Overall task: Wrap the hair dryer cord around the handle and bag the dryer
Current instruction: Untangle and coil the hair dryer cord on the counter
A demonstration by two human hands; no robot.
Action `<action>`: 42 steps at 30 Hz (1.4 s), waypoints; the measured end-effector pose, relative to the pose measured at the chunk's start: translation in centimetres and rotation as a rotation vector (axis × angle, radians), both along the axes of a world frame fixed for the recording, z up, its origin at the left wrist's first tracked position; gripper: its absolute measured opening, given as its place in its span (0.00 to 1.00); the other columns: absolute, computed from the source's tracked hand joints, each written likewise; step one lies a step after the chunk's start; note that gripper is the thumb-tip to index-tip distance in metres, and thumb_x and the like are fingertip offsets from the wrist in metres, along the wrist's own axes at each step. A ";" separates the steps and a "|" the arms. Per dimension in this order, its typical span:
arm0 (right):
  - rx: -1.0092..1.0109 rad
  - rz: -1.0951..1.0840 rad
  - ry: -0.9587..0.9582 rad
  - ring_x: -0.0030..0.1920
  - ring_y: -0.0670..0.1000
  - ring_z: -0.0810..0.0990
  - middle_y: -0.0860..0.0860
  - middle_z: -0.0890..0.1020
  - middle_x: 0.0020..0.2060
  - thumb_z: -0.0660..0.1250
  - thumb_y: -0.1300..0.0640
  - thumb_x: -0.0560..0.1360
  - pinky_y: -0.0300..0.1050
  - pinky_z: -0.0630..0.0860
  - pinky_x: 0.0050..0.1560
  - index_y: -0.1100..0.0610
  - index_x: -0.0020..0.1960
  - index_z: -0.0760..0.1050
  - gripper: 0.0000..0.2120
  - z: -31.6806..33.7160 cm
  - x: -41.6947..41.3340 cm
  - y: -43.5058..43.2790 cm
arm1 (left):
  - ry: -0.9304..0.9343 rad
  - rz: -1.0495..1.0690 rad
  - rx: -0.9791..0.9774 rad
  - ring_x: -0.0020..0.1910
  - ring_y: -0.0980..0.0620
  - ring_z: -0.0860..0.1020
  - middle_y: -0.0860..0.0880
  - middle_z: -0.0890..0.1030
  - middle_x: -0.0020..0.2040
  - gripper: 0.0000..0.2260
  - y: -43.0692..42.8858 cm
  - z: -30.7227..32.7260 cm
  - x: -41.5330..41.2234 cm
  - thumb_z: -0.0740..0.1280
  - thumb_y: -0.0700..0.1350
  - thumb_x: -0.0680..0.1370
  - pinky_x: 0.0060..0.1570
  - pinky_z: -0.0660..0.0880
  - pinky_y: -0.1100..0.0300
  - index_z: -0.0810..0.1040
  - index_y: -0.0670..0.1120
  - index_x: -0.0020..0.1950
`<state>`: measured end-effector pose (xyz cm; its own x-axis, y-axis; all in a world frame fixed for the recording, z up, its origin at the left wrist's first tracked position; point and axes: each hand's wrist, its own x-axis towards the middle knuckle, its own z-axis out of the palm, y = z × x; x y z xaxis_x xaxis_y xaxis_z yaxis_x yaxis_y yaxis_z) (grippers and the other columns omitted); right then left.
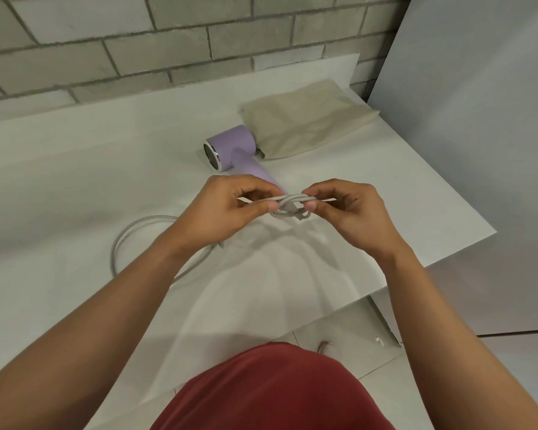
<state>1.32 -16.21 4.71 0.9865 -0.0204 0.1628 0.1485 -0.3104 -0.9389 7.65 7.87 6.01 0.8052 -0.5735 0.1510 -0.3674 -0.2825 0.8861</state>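
Red-clothed person's left hand (227, 206) and right hand (348, 209) pinch the limp knotted cord (289, 200); dryer (230, 144) seems light, graspable by handle (255, 172).

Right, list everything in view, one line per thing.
dryer: one, lilac, lying on the counter in front of the bag
cord: one, grey, bunched between both grips, a loop lying on the counter at left
bag: one, beige, flat on the counter at the back right
counter: one, white, across the middle
wall: one, grey brick, behind the counter
panel: one, pale grey, at right
floor: pale tiles, lower right
clothing: red, bottom centre
left grip: one, pinching the cord
right grip: one, pinching the cord
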 end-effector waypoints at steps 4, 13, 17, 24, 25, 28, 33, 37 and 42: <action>0.039 0.049 0.074 0.49 0.51 0.88 0.50 0.89 0.46 0.74 0.66 0.77 0.45 0.83 0.56 0.57 0.52 0.86 0.06 0.3 0.3 -0.1 | 0.090 -0.005 0.036 0.50 0.56 0.84 0.56 0.87 0.50 0.08 -0.1 -0.2 0.7 0.70 0.43 0.82 0.50 0.82 0.58 0.87 0.48 0.58; 0.102 0.012 0.172 0.50 0.57 0.88 0.55 0.89 0.46 0.73 0.65 0.78 0.58 0.82 0.60 0.59 0.53 0.85 0.06 -0.1 1.0 0.0 | -0.070 0.063 0.218 0.47 0.60 0.83 0.58 0.86 0.45 0.11 -1.7 -0.2 -0.8 0.78 0.54 0.74 0.47 0.78 0.65 0.85 0.53 0.53; 0.058 0.002 0.123 0.52 0.50 0.87 0.49 0.88 0.52 0.75 0.62 0.77 0.48 0.84 0.55 0.57 0.58 0.84 0.10 0.0 0.6 0.7 | -0.170 0.234 0.203 0.39 0.68 0.80 0.60 0.85 0.39 0.05 -2.3 -0.5 -1.0 0.72 0.49 0.80 0.40 0.70 0.74 0.86 0.50 0.52; -0.569 -0.142 -0.324 0.46 0.48 0.81 0.48 0.80 0.50 0.78 0.53 0.74 0.52 0.81 0.43 0.54 0.56 0.81 0.13 -1.7 0.8 1.9 | -0.052 0.154 0.256 0.36 0.61 0.80 0.56 0.87 0.42 0.06 -2.7 0.1 -0.9 0.66 0.48 0.84 0.35 0.70 0.67 0.82 0.49 0.53; -0.621 -0.168 -0.375 0.44 0.50 0.81 0.49 0.81 0.48 0.76 0.54 0.76 0.54 0.81 0.40 0.55 0.55 0.82 0.10 -1.8 1.0 1.9 | -0.038 0.147 0.256 0.35 0.61 0.79 0.56 0.87 0.42 0.06 -2.8 0.2 -0.9 0.66 0.48 0.84 0.33 0.68 0.68 0.82 0.49 0.53; -0.694 -0.176 -0.463 0.38 0.53 0.82 0.50 0.83 0.44 0.74 0.57 0.78 0.54 0.81 0.35 0.56 0.53 0.84 0.05 -1.9 1.2 1.7 | 0.043 0.159 0.239 0.40 0.64 0.81 0.57 0.88 0.44 0.06 -2.8 0.3 -0.7 0.65 0.49 0.84 0.35 0.69 0.71 0.81 0.50 0.51; -0.305 -0.375 -0.299 0.41 0.49 0.85 0.48 0.85 0.42 0.75 0.58 0.78 0.49 0.83 0.40 0.56 0.49 0.85 0.02 -1.3 0.3 1.2 | 0.138 0.201 0.110 0.48 0.55 0.85 0.57 0.87 0.45 0.06 -2.5 -0.2 -0.5 0.63 0.49 0.85 0.54 0.80 0.48 0.78 0.51 0.50; 0.181 -0.514 -0.033 0.44 0.55 0.87 0.51 0.86 0.41 0.75 0.57 0.78 0.56 0.86 0.43 0.56 0.45 0.82 0.05 -0.4 0.1 0.7 | 0.181 0.218 0.063 0.46 0.44 0.84 0.53 0.87 0.45 0.07 -1.9 -0.6 -0.3 0.64 0.50 0.85 0.56 0.80 0.43 0.77 0.49 0.51; -0.309 -0.368 -0.043 0.52 0.45 0.80 0.43 0.82 0.55 0.75 0.56 0.76 0.45 0.81 0.50 0.48 0.63 0.81 0.16 -0.9 0.3 -0.3 | 0.204 0.266 0.037 0.39 0.50 0.82 0.53 0.87 0.41 0.07 -2.3 -0.7 -0.1 0.65 0.48 0.85 0.42 0.79 0.59 0.79 0.46 0.51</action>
<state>1.65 -16.55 3.77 0.9150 -0.3113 0.2567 0.0129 -0.6133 -0.7897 7.56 5.53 5.33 0.9389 -0.3412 -0.0461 -0.0921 -0.3779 0.9213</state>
